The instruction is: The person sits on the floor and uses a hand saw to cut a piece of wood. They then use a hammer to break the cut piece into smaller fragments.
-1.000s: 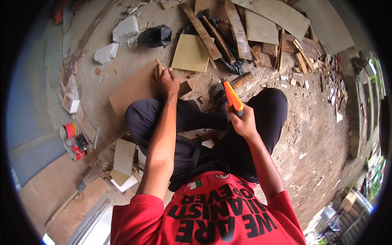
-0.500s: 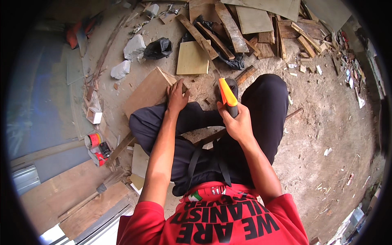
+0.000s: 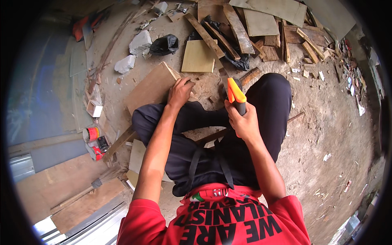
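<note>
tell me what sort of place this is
Likely a makeshift woodworking area: the right hand holds an orange-handled saw, with scrap boards piled on the dusty floor.

Left hand [image 3: 179,93]: compared with a second ago, it is no longer set at the far right corner of the board [image 3: 149,86]; it is placed nearer along the right edge, its fingers more bent than half a second ago.
Pale edge [image 3: 172,70]: beside that far right corner, it is uncovered where it was hidden by the hand.
Saw [image 3: 236,93]: its orange handle is turned in the right hand [image 3: 243,120], and more of the blade's flat is shown.
Stick [image 3: 296,117]: on the floor [image 3: 322,134], its end is revealed beyond the right thigh [image 3: 269,110].
</note>
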The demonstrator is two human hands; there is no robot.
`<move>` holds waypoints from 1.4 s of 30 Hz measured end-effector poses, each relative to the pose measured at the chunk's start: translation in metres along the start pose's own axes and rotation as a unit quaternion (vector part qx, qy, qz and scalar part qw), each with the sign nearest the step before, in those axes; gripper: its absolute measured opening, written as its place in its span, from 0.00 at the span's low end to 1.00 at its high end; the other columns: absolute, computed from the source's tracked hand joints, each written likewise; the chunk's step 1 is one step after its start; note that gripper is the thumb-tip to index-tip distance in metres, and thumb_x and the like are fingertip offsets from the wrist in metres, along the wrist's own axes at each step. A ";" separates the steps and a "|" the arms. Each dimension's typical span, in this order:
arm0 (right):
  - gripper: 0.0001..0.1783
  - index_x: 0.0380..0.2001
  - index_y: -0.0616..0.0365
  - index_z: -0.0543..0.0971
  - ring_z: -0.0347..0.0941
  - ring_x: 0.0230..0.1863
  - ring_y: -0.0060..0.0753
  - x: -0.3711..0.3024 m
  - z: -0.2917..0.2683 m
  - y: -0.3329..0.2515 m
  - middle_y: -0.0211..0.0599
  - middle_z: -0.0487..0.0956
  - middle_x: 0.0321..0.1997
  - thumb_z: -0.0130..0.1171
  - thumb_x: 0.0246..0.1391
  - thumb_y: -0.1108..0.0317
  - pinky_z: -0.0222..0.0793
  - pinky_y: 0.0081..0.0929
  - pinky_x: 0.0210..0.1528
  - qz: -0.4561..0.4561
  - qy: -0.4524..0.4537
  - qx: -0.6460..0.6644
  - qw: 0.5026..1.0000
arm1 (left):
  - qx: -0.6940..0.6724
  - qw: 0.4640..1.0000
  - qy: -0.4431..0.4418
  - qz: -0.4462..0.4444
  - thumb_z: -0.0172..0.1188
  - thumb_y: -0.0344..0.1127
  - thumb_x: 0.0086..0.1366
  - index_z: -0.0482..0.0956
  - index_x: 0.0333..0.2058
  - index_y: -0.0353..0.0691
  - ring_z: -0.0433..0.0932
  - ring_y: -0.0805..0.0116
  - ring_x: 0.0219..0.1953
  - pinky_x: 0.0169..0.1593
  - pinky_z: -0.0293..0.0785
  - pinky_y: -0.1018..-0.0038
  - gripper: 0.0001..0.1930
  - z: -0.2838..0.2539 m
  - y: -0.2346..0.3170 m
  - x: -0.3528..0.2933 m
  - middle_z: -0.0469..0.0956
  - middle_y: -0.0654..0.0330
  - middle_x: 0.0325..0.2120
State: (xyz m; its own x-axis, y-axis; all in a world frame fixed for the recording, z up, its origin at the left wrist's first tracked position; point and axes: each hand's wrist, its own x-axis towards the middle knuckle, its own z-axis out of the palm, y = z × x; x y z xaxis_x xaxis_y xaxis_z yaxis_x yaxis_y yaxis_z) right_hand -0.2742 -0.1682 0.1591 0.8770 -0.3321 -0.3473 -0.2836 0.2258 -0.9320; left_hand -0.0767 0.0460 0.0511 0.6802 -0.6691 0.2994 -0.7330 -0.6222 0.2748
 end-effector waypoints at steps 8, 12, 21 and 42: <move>0.18 0.24 0.58 0.73 0.63 0.16 0.15 0.003 0.003 0.009 0.22 0.69 0.17 0.63 0.62 0.59 0.57 0.20 0.17 0.058 -0.019 0.028 0.998 | -0.012 0.999 0.028 -0.016 0.60 0.27 0.60 0.79 0.36 0.40 0.75 0.56 0.51 0.49 0.76 0.60 0.05 0.006 0.012 -0.004 0.77 0.59 0.46; 0.18 0.24 0.58 0.73 0.64 0.16 0.14 0.005 0.002 0.012 0.22 0.70 0.17 0.63 0.62 0.58 0.57 0.20 0.17 0.063 -0.018 0.000 0.998 | -0.113 0.991 0.061 -0.027 0.66 0.25 0.56 0.76 0.33 0.37 0.77 0.51 0.49 0.49 0.75 0.60 0.07 0.008 0.005 -0.015 0.78 0.53 0.45; 0.14 0.31 0.58 0.74 0.60 0.14 0.13 0.006 0.002 0.017 0.21 0.66 0.18 0.61 0.64 0.61 0.54 0.18 0.16 0.067 -0.012 -0.006 0.998 | -0.124 0.976 0.112 -0.142 0.70 0.27 0.54 0.80 0.36 0.38 0.78 0.51 0.46 0.49 0.74 0.61 0.11 -0.009 0.000 -0.027 0.79 0.54 0.41; 0.18 0.25 0.58 0.74 0.60 0.11 0.16 0.011 0.011 0.025 0.23 0.67 0.14 0.61 0.62 0.56 0.53 0.23 0.13 0.076 -0.031 -0.055 0.995 | -0.099 0.974 0.094 -0.183 0.71 0.37 0.56 0.79 0.41 0.39 0.79 0.49 0.49 0.55 0.72 0.59 0.16 0.016 -0.009 -0.010 0.82 0.54 0.42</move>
State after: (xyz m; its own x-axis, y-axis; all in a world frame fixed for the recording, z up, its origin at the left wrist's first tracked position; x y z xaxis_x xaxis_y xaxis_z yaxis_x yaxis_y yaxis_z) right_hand -0.2671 -0.1566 0.1326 0.8419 -0.2449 -0.4809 -0.4524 0.1656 -0.8763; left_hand -0.0768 0.0524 0.0313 0.8972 -0.3196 0.3046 -0.4401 -0.7026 0.5591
